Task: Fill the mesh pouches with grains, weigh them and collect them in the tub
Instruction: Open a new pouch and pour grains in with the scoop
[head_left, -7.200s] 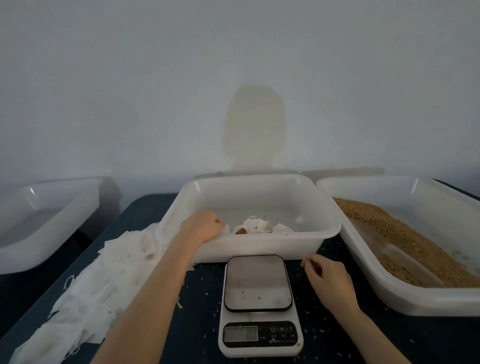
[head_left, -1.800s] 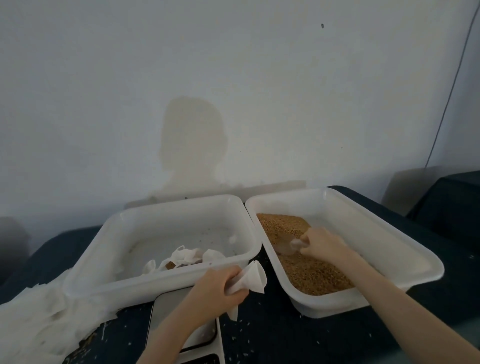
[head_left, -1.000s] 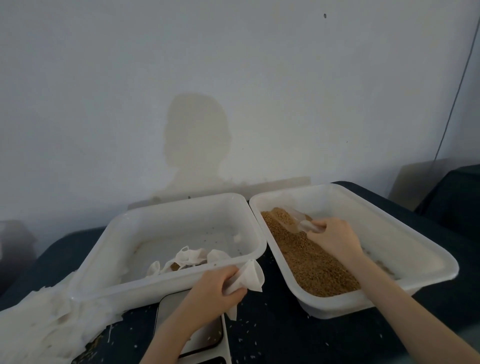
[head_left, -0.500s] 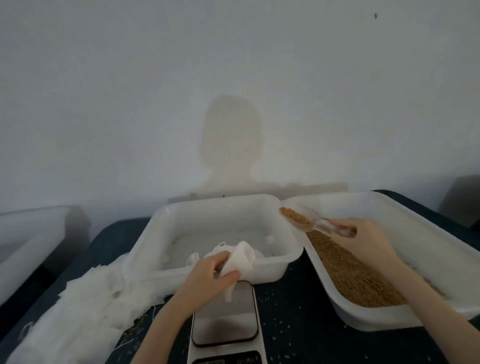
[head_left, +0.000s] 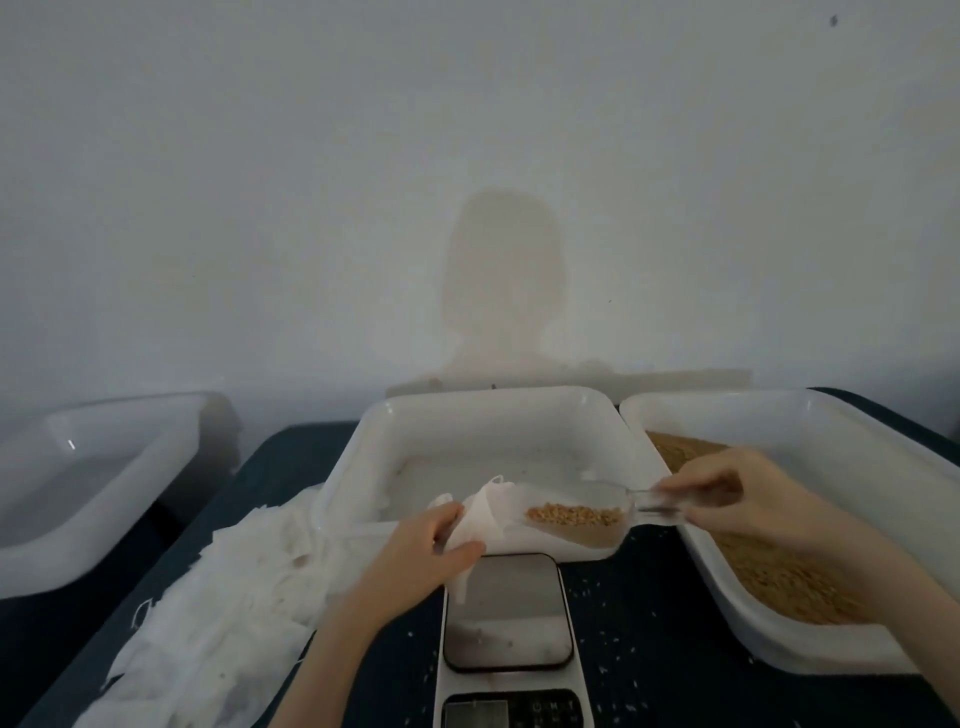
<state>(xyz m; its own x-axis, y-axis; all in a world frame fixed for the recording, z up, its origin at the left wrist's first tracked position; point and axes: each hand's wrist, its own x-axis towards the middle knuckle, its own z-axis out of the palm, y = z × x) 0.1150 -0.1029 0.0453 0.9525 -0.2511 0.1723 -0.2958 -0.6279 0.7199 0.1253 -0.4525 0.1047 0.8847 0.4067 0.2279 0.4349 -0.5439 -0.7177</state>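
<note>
In the head view, low and centre in the frame, the left hand (head_left: 423, 551) pinches a white mesh pouch (head_left: 480, 519) by its side, thumb and fingers curled round the fabric so that its mouth gapes toward the right. The pouch hangs above the near rim of the middle tub (head_left: 363, 447) and just over the far edge of the scale (head_left: 506, 613), whose platform is bare. From the right of the frame, the right hand (head_left: 727, 499) grips the handle of a clear scoop (head_left: 576, 514), held nearly level with its tip at the pouch's mouth and a small load of grains (head_left: 574, 515) lying in it. The grain tub (head_left: 810, 421) fills the lower right, and a heap of unfilled pouches (head_left: 208, 597) lies on the dark table (head_left: 649, 623) at lower left; another tub (head_left: 104, 467) sits at the left edge.

The pouch looks thin, limp and nearly weightless, so it will likely sag and close unless held by the rim with the mouth spread. Once filled, it should be pinched at the neck above the grain. The loose grains will probably run quickly off the smooth scoop, so a slow tilt seems wise. Stray grains already dot the table.
</note>
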